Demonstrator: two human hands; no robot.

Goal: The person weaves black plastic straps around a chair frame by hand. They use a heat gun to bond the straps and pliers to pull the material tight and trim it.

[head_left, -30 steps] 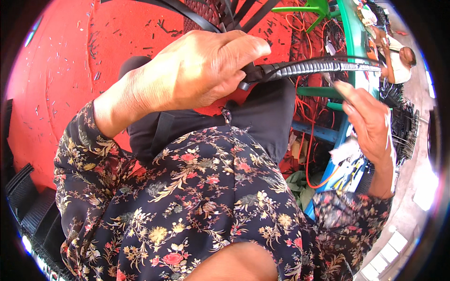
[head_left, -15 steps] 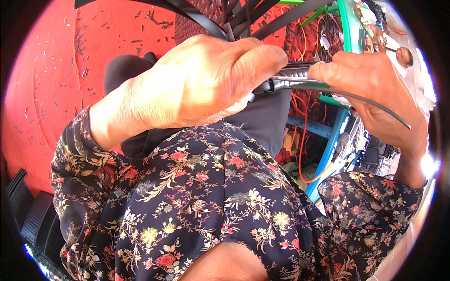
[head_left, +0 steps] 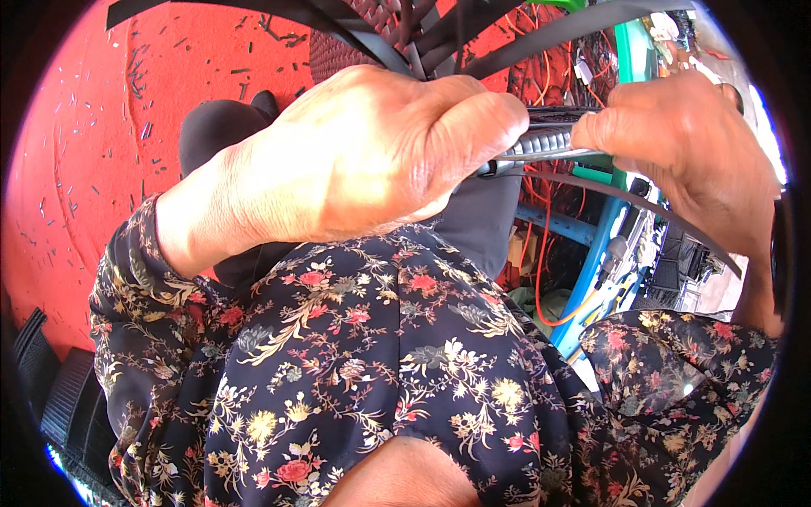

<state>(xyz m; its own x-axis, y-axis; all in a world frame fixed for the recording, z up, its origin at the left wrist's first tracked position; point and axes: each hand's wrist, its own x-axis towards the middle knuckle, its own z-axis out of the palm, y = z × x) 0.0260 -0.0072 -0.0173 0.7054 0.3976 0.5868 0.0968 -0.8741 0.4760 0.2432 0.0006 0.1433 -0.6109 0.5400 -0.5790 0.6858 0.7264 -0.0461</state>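
My left hand (head_left: 363, 160) closes round the ribbed grey rod (head_left: 541, 146), visible between my hands; my right hand (head_left: 676, 139), apart a second ago, now pinches it too, so both steady it. Beyond, dark strips (head_left: 583, 29) fan out.

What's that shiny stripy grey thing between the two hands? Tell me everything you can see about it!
It's a ridged bar, silvery grey and shiny, with narrow bands side by side. It looks like wound plastic strip, though I can't be sure. Only a short stretch shows, lying nearly level. The left hand grips it and hides its left part; the right hand hides its right part and seems to touch it. Below, a thin dark strip curves away.
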